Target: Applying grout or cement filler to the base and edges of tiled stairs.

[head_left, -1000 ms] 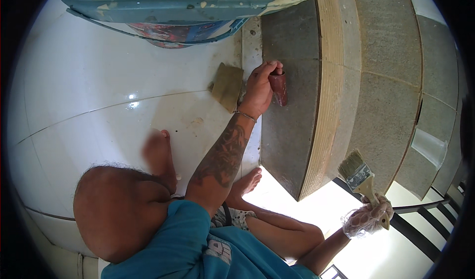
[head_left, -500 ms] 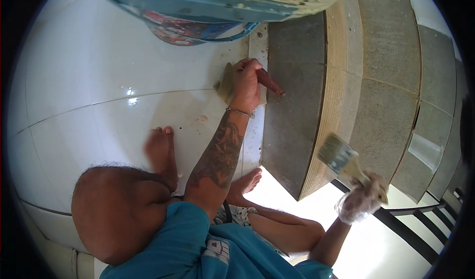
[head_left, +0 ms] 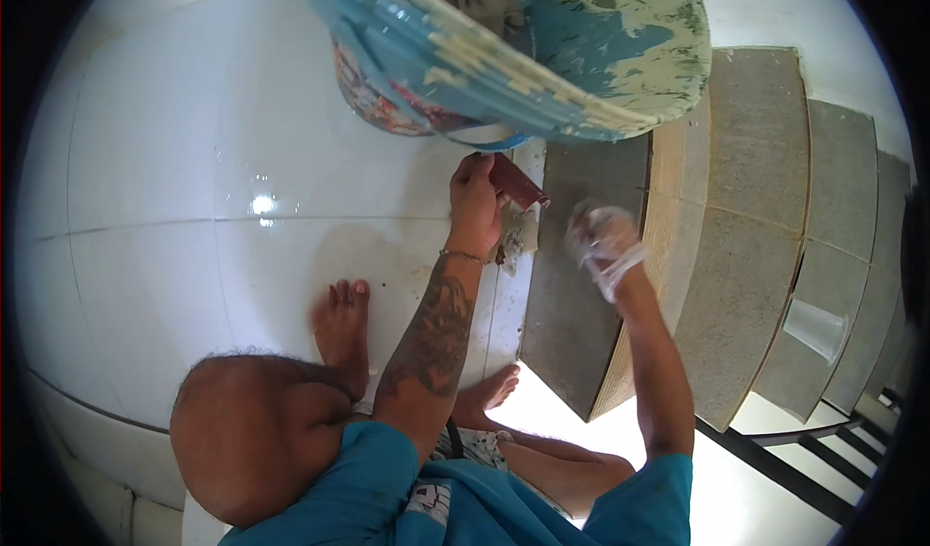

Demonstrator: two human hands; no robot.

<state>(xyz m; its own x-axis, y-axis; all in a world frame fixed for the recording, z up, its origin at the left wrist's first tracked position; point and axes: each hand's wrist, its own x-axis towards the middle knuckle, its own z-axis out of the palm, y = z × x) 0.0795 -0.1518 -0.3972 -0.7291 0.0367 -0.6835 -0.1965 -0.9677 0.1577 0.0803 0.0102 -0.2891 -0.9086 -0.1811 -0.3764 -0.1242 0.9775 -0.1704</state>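
My left hand [head_left: 475, 197], wrist in a bracelet, is closed round a dark red piece [head_left: 520, 182] shaped like a handle. Just below it lies a beige and grey flat thing with a lump on it [head_left: 515, 244], by the white edge strip; whether it joins the red piece I cannot tell. My right hand [head_left: 603, 241], in a clear plastic glove, is over the grey stair side [head_left: 581, 304]. Its fingers look curled but blurred, and the paintbrush it held a moment ago is hidden or lost in the smear.
A big blue bucket [head_left: 620, 52], smeared with cream paint, fills the top of the view. Grey-tiled steps [head_left: 741, 284] rise at the right, with a clear plastic cup [head_left: 816, 330] on one. A black railing [head_left: 775, 468] stands lower right. White floor tiles [head_left: 136, 294] spread left.
My right hand has swung in from the lower right toward my left hand, and the paintbrush no longer shows. The red piece has turned. The whole view has shifted, revealing the bucket's inside.
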